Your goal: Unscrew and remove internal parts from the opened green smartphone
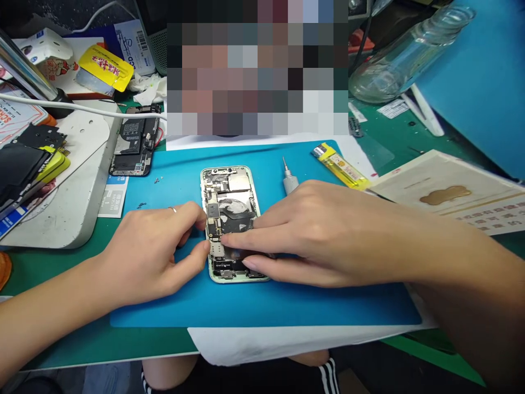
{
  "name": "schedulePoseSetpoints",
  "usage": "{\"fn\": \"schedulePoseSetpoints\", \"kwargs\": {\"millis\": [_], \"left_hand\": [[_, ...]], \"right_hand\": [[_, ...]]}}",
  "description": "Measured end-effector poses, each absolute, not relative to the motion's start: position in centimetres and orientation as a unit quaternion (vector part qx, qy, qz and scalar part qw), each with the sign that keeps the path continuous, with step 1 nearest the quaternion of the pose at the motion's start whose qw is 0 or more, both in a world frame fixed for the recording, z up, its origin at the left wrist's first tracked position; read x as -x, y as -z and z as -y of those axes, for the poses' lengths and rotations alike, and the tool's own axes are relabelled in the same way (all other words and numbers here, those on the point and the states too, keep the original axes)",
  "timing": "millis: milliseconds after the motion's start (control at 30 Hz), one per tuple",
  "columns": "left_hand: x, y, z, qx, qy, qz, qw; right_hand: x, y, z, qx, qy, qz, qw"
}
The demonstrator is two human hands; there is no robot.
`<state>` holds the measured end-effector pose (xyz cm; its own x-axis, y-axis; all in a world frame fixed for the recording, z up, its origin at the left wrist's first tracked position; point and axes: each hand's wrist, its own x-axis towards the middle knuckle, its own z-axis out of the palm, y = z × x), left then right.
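An opened smartphone (235,210) with a pale green frame lies on the blue mat, its circuit board and inner parts exposed. My left hand (164,249) grips its left edge, with the thumb and forefinger set apart along the frame. From the right, my right hand (311,235) reaches over the phone, fingers stretched out. Its forefinger touches the board on the left side, while the thumb lies over the lower part. A small screwdriver (290,179) shows beyond the right hand, tip pointing away; its rear is hidden, and I cannot tell whether the hand touches it.
Tiny screws (141,205) lie on the blue mat (262,306) at left. Another opened phone part (135,139) leans by a white device (88,219). At right are a yellow packet (340,164), a box with an apple emblem (447,191) and a glass jar (406,60). A blurred block covers the far middle.
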<state>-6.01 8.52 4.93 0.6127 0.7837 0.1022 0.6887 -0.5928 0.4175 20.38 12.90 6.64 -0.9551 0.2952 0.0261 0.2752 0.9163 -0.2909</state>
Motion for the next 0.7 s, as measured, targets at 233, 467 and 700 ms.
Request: {"fn": "schedulePoseSetpoints", "kwargs": {"millis": [233, 467, 700], "left_hand": [[6.03, -5.0, -8.48, -0.882, -0.141, -0.417, 0.17], [6.18, -4.91, -8.46, -0.885, -0.149, -0.408, 0.168], [6.04, -4.81, -8.64, -0.883, -0.139, -0.415, 0.167]], "right_hand": [[-20.59, -6.47, -12.7, 0.145, -0.126, 0.98, 0.054], [-20.24, -6.32, -12.59, 0.153, -0.13, 0.963, 0.181], [-19.74, -5.91, -12.23, 0.159, -0.171, 0.958, 0.164]]}}
